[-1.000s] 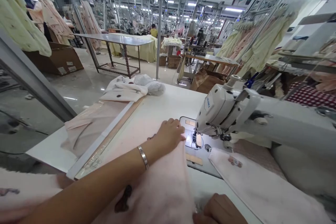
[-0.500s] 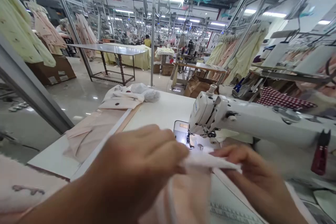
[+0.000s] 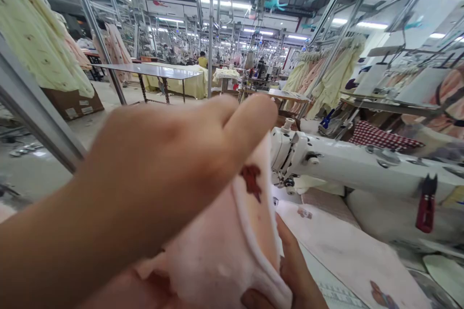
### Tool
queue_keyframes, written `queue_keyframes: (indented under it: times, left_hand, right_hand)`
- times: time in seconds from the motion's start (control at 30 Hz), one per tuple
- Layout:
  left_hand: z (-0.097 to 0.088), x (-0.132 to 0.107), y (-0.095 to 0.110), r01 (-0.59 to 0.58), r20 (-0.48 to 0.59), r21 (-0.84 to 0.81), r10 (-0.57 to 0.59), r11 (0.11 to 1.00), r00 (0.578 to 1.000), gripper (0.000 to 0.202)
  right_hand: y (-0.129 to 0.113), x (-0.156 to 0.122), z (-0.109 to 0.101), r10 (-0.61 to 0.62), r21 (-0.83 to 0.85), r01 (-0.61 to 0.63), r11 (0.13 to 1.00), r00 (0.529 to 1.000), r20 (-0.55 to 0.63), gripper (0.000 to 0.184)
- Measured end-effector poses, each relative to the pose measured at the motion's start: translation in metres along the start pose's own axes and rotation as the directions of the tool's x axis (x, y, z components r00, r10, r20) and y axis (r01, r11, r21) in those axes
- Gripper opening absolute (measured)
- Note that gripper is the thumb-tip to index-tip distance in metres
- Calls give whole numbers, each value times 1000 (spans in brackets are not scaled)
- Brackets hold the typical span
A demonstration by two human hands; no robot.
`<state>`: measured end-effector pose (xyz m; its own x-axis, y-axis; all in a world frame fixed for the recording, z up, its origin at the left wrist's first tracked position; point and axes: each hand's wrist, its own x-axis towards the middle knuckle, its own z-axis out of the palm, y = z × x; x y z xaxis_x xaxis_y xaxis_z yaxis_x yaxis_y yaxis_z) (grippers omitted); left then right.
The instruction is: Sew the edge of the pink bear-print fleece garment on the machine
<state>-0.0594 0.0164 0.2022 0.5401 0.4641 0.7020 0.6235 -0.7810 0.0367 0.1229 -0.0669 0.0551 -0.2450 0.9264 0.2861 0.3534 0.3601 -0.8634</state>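
Note:
My left hand (image 3: 174, 154) is raised in front of the sewing machine, its fingers closed on the upper edge of a pale pink fabric piece (image 3: 206, 251). The fabric hangs down from it, with a white piped edge and a reddish-brown printed figure. Lower down, my right hand (image 3: 299, 265) grips the fabric's right edge, its fingers partly hidden behind the cloth. The white sewing machine (image 3: 348, 161) stands just beyond, its needle area mostly covered by the fabric. Another pink printed panel (image 3: 348, 246) lies on the machine table to the right.
Red-handled thread snips (image 3: 426, 210) hang at the machine's right. A red checked cloth (image 3: 384, 135) lies behind the machine. A metal post (image 3: 39, 111) slants on the left. Farther off stand a metal-topped table (image 3: 145, 71) and racks of yellow and pink garments (image 3: 337, 72).
My left hand has risen, lifting the pink fabric, which now hangs upright. My right hand has shifted lower and to the left along its edge. The printed panel at right has come into view.

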Motion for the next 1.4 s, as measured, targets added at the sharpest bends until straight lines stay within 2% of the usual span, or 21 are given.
queue_keyframes:
  times: [0.03,0.07,0.1,0.13,0.17,0.23,0.3,0.37,0.43,0.5,0.57,0.63,0.77,0.87,0.93,1.07,1.13,1.23,1.33,1.4]
  left_hand:
    - [12,9,-13,41,58,159,-51,986,997,27]
    - [28,17,-25,82,143,301,-130,950,981,25]
    - [47,23,-37,84,230,363,-177,928,957,25]
    - [69,26,-45,78,272,365,-186,928,944,26]
    - [90,25,-51,68,320,350,-188,934,929,24]
    - [128,13,-55,45,410,273,-158,961,898,18]
    - [154,-7,-49,11,507,151,-87,988,857,10]
    - [169,-28,-40,-18,583,10,9,1000,812,8]
    - [176,-42,-33,-35,623,-103,92,994,776,14]
    - [178,-48,-30,-48,638,-176,151,983,755,11]
    - [178,-49,-31,-59,641,-213,185,975,745,2]
    - [179,-48,-32,-72,642,-216,197,974,741,7]
    - [184,-54,-29,-113,633,-161,191,980,750,11]
    - [190,-61,-25,-139,611,-115,181,984,771,8]
    - [193,-64,-22,-151,598,-89,174,985,782,9]
    - [195,-66,-20,-153,586,-53,154,987,796,13]
    - [195,-67,-21,-148,583,-52,151,988,799,12]
    - [194,-68,-21,-139,579,-58,147,989,802,12]
    - [194,-69,-20,-127,575,-56,136,990,807,13]
    - [194,-70,-20,-122,573,-54,130,991,809,14]
  right_hand:
    - [10,-5,0,62,57,-63,996,998,4,75]
    - [22,-8,-2,109,25,-108,994,994,-21,73]
    - [34,-11,-5,121,-82,-126,989,991,-57,72]
    - [47,-13,-9,103,-237,-121,964,991,-87,69]
    - [59,-14,-14,51,-390,-85,917,994,-96,64]
    - [79,-16,-25,-88,-576,59,815,996,-22,40]
    - [89,-18,-31,-166,-630,183,755,982,86,17]
    - [90,-17,-32,-152,-648,214,731,977,151,14]
    - [87,-14,-28,-111,-660,199,725,979,173,17]
    - [86,-11,-24,-77,-668,170,724,983,166,16]
    - [86,-11,-21,-78,-674,163,721,985,155,15]
    - [87,-12,-21,-103,-677,180,713,983,152,17]
    - [85,-15,-18,-179,-672,247,698,969,170,18]
    - [80,-13,-7,-283,-678,356,643,933,222,27]
    - [78,-10,1,-345,-675,398,621,912,221,26]
    - [77,-4,6,-429,-590,434,681,889,159,20]
    - [76,-3,6,-472,-564,480,672,865,173,20]
    - [74,-2,10,-469,-570,510,644,852,232,22]
    - [73,-2,16,-426,-557,492,669,868,255,24]
    - [74,-2,18,-442,-530,500,685,863,243,19]
